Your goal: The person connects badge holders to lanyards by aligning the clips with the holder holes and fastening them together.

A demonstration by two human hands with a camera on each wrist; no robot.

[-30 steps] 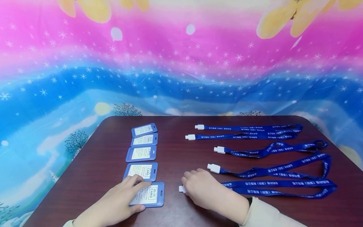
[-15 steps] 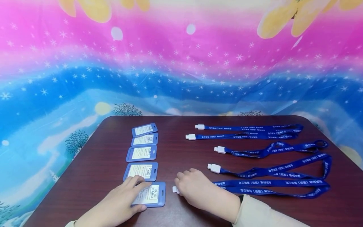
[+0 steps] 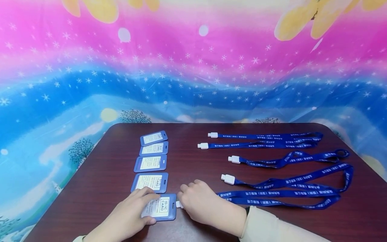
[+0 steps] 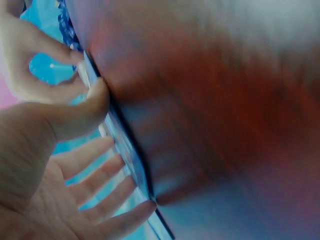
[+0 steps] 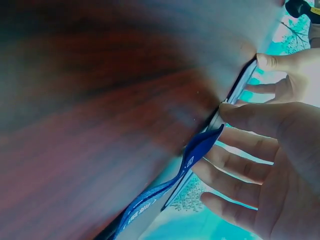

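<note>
My left hand (image 3: 127, 210) holds the nearest ID card holder (image 3: 163, 210), blue-framed with a white card, flat on the table by its two long edges. In the left wrist view the thumb (image 4: 97, 97) lies along one edge of that holder. My right hand (image 3: 204, 203) pinches the white clip (image 3: 178, 204) of the nearest blue lanyard (image 3: 269, 202), mostly hidden by the fingers. The clip's tip lies right at the slotted end of the holder. In the right wrist view the lanyard strap (image 5: 192, 155) trails from under the fingers.
Several more card holders (image 3: 151, 163) run in a column up the table's left side. Several blue lanyards (image 3: 266, 146) with white clips lie on the right, clips pointing left. A patterned cloth backdrop (image 3: 193, 67) hangs behind the dark wooden table (image 3: 99, 188).
My right hand has slid left, drawing the nearest lanyard along, and its clip has come up to the holder's slotted end. My left hand stays almost in place on the holder.
</note>
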